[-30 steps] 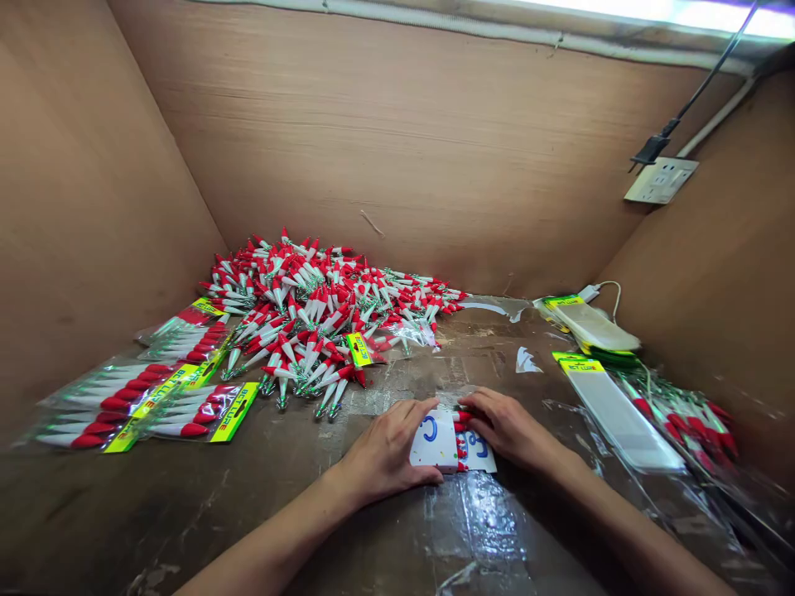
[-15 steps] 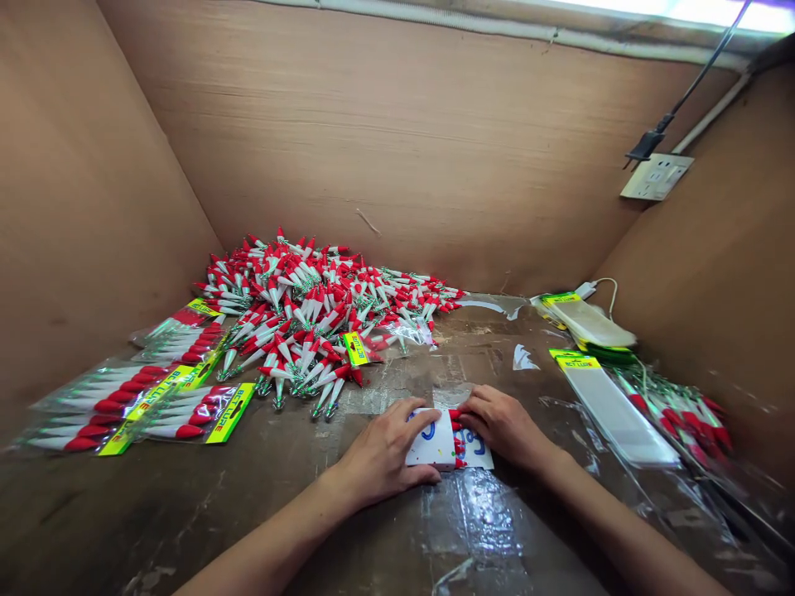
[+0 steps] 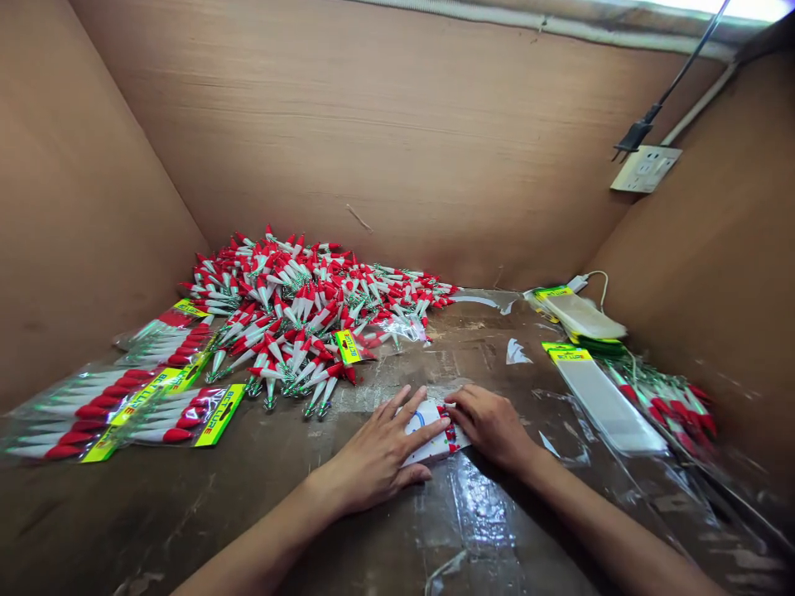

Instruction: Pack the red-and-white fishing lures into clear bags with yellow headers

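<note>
A small white card holder (image 3: 428, 439) with blue marks and coloured specks lies in front of me, with red lure heads (image 3: 453, 432) showing at its right end. My left hand (image 3: 388, 451) rests over it, fingers spread across the top and thumb along the near edge, holding it down. My right hand (image 3: 488, 422) is closed at the right end, its fingertips on the red heads. How many lures it pinches is hidden. Behind my hands, a large heap of red-and-white squid lures (image 3: 298, 290) with green hooks is piled against the back wall.
Filled lure packs (image 3: 155, 389) with yellow headers lie at the left. On the right are clear header bags (image 3: 612, 397), a stack of more bags (image 3: 577, 314), and loose lures (image 3: 667, 406). A black plug (image 3: 637, 136) hangs by a wall socket (image 3: 646, 168).
My left fingers have straightened and spread wider over the card holder. My right hand has curled in closer to the lure heads. The whole view has shifted slightly.
</note>
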{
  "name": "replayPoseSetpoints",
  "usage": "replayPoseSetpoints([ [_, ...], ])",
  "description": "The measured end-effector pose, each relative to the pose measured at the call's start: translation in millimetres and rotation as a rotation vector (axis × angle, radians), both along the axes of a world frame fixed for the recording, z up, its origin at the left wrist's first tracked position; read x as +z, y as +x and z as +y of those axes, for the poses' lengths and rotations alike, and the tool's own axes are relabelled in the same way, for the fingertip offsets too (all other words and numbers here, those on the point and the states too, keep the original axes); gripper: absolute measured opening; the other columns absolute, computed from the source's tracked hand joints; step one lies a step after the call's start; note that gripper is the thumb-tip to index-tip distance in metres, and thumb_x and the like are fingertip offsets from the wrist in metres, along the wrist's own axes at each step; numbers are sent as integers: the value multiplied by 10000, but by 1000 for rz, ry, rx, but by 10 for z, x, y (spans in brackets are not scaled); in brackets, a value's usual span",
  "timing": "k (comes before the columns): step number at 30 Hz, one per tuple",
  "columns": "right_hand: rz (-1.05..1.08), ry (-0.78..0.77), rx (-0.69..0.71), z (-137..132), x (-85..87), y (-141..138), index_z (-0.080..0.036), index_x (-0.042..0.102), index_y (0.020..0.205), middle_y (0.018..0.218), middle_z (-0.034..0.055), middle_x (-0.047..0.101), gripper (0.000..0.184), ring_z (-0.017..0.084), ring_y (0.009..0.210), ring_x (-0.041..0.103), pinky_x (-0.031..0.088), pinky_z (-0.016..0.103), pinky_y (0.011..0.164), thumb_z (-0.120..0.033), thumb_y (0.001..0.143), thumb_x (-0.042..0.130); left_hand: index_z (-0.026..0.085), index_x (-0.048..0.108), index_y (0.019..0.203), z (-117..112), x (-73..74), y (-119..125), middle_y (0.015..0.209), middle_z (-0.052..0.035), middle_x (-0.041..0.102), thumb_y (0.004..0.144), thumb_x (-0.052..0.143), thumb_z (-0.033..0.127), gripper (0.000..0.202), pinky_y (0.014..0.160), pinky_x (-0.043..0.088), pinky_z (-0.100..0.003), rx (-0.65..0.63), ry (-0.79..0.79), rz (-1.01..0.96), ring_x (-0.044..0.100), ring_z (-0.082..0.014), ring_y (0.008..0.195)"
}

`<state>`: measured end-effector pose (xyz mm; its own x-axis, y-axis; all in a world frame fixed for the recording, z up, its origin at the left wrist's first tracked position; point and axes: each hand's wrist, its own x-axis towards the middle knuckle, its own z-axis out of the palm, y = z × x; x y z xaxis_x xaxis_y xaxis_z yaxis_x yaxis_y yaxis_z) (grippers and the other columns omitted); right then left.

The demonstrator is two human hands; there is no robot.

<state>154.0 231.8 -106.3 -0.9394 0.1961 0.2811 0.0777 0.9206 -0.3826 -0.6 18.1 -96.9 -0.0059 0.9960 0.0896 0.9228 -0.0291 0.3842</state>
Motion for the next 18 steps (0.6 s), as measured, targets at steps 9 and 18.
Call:
replayPoseSetpoints([
  [9, -12, -240, 88, 34, -6, -14, -212, 698, 955, 931, 39, 713, 96, 184, 869, 644, 462, 280, 774, -279, 944, 631, 264, 468, 1368, 1, 57, -88, 1634, -94, 224, 919, 638, 406, 501, 1210, 256, -543, -60, 32, -123, 113, -305, 1528],
  [18, -106, -435, 169, 63, 112, 62, -222, 717, 993, 924, 11, 739, 113, 156, 816, 667, 476, 252, 753, -275, 947, 629, 246, 413, 1367, 3, 55, -78, 1625, -123, 233, 914, 638, 361, 518, 1204, 272, -540, -56, 63, -157, 157, -299, 1520],
])
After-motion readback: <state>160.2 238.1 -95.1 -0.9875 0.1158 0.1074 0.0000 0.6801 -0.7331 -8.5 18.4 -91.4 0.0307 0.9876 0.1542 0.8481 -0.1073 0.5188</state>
